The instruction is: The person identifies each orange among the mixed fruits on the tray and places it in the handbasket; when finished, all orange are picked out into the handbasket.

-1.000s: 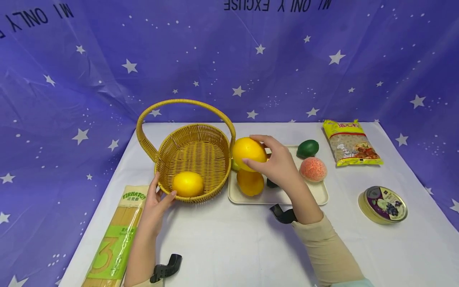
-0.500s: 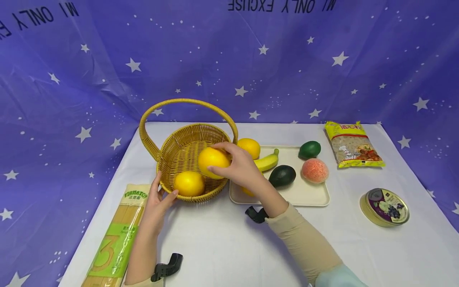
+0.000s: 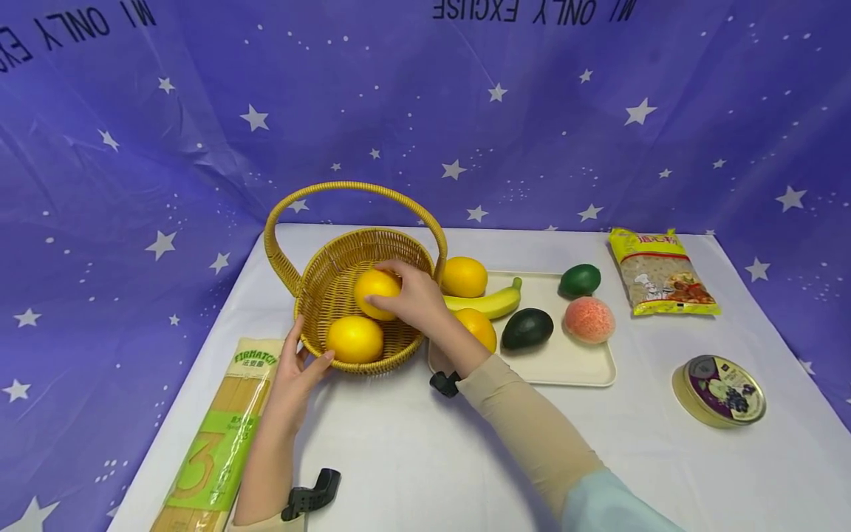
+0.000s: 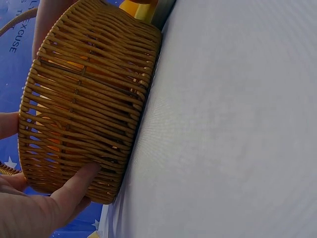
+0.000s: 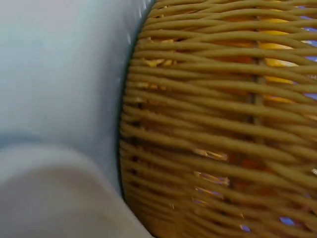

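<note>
My left hand [image 3: 292, 384] grips the near left rim of a round wicker basket [image 3: 332, 255] with a tall arched handle. In the left wrist view, fingers [image 4: 74, 191] lie against the basket's woven outer wall. Inside the basket, my right hand [image 3: 415, 299] holds a yellow-orange orange [image 3: 376, 293] between thumb and fingers, close above the woven bottom. A second orange [image 3: 355, 340] rests at the basket's near side, touching or nearly touching the held one. The right wrist view shows mostly the basket wall [image 5: 208, 109]; the right fingers are hidden there.
Right of the basket, a cream tray [image 3: 572, 373] bears a banana [image 3: 495, 303], oranges [image 3: 465, 277], a dark avocado [image 3: 527, 329], a green fruit [image 3: 580, 281] and a peach [image 3: 589, 320]. Spaghetti [image 3: 213, 436] lies left; a yellow bag [image 3: 661, 273] and round tin [image 3: 719, 391] lie right.
My right hand has carried the orange leftward from over the tray into the basket and lowered it beside the other orange. My left hand stays at the rim.
</note>
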